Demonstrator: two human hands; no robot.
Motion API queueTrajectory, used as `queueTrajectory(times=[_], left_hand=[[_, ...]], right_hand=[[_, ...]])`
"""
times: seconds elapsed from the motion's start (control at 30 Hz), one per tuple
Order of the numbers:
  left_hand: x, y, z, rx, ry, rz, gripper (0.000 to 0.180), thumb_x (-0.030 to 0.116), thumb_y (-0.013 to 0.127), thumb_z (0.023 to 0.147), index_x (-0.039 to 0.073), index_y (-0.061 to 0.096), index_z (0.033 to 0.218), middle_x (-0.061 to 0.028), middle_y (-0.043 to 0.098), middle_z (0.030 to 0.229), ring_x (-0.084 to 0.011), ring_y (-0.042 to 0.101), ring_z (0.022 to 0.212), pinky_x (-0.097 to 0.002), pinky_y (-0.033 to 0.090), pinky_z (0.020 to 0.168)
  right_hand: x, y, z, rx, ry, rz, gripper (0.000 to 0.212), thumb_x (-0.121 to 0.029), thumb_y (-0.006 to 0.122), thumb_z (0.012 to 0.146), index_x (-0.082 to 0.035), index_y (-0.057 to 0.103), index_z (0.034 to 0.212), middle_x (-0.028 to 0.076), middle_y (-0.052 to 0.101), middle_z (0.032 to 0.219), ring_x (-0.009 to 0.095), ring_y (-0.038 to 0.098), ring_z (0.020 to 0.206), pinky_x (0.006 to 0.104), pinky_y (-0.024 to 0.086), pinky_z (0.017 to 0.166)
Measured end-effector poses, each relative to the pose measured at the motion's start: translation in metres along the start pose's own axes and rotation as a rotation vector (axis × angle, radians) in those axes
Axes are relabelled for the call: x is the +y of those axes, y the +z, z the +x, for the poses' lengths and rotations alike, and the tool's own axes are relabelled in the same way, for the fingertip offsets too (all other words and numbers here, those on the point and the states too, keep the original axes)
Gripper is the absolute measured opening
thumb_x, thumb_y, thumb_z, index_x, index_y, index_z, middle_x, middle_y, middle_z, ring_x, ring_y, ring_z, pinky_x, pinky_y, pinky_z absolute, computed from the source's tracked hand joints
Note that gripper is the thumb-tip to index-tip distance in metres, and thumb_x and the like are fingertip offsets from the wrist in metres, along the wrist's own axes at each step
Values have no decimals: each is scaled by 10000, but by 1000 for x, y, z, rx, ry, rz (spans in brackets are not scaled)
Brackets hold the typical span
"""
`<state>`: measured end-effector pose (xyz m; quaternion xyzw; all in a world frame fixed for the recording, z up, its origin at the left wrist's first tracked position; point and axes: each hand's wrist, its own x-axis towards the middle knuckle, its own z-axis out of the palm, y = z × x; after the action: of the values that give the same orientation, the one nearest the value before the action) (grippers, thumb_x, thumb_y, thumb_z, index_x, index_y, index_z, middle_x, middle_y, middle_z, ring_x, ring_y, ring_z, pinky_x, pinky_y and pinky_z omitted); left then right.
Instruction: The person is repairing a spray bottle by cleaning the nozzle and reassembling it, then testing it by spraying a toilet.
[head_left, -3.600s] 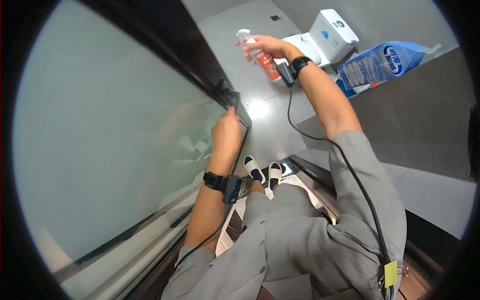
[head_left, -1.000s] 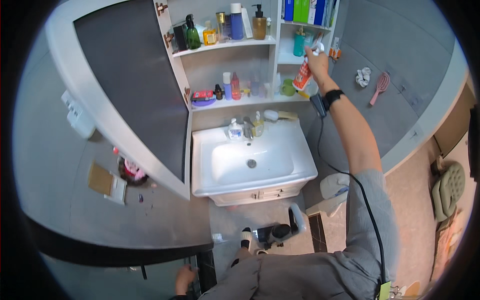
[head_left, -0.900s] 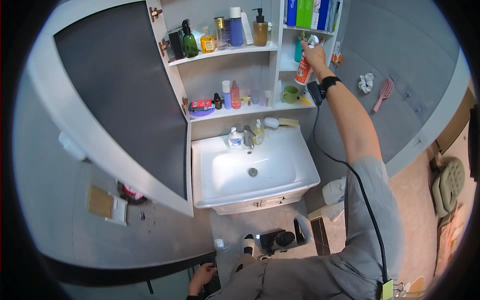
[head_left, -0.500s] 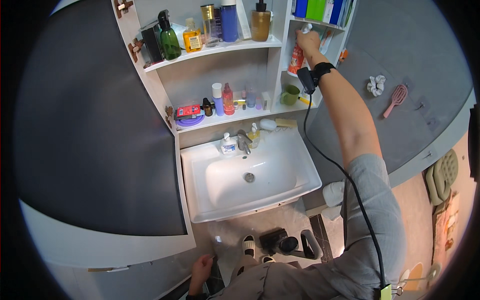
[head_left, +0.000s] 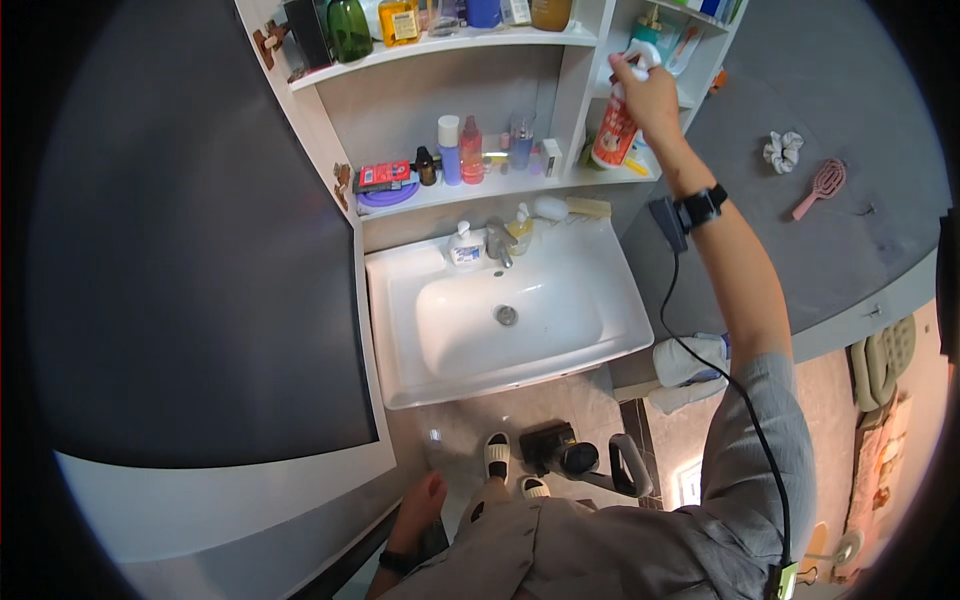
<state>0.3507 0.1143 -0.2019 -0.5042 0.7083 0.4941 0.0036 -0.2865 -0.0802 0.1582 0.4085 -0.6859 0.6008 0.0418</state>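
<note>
My right hand (head_left: 648,98) is closed around the neck of a spray bottle (head_left: 614,130) with a white trigger head and a red and orange label. The bottle is slightly tilted, in front of the narrow right-hand shelves (head_left: 690,97). A bottle with a teal top (head_left: 645,30) stands behind it on the upper compartment. Low over the floor, left of my body, hangs my left hand (head_left: 422,502), fingers loosely curled and nothing visible in them. The white washbasin (head_left: 390,330) lies below the shelves.
Several cosmetic bottles line the left shelves, among them a pink bottle (head_left: 471,150). Soap dispensers (head_left: 465,244) stand by the faucet (head_left: 499,242). A dark mirrored door (head_left: 200,250) fills the left; a pink hairbrush (head_left: 822,188) hangs right. A vacuum cleaner (head_left: 578,459) is on the floor.
My right hand has drawn the spray bottle out of its compartment, toward me. The view has shifted, so shelves and basin sit higher in the picture. My left hand stays low.
</note>
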Motion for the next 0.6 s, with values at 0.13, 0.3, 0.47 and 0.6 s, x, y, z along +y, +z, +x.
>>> queueTrajectory(times=[0.13,0.3,0.47,0.6], left_hand=[[41,-6,7,-88,-10,-70,406,296,619,1000,30,621,1307,-177,720,1169,-282,702,1064,-382,536,932],[43,14,39,-131,107,-9,397,253,624,978,3,620,1287,-214,727,1068,-321,717,1008,-409,566,861],[52,24,45,-111,141,-111,375,248,610,987,2,625,1271,-210,729,1066,-333,716,1004,-413,566,872],[33,27,39,-88,138,-83,369,242,607,990,0,622,1269,-215,724,1071,-332,715,1009,-407,566,878]], right_hand=[[25,46,-64,-106,-3,43,355,-347,748,921,2,706,972,63,714,758,111,657,613,306,529,576],[46,140,-100,-202,232,156,382,-356,754,915,4,696,1028,109,732,806,193,702,678,347,550,650],[61,202,-93,69,69,99,467,-365,747,908,31,650,1137,248,721,956,427,703,909,452,537,824],[71,214,-84,121,75,-95,483,-369,732,911,27,641,1172,273,714,988,463,687,936,470,538,827]])
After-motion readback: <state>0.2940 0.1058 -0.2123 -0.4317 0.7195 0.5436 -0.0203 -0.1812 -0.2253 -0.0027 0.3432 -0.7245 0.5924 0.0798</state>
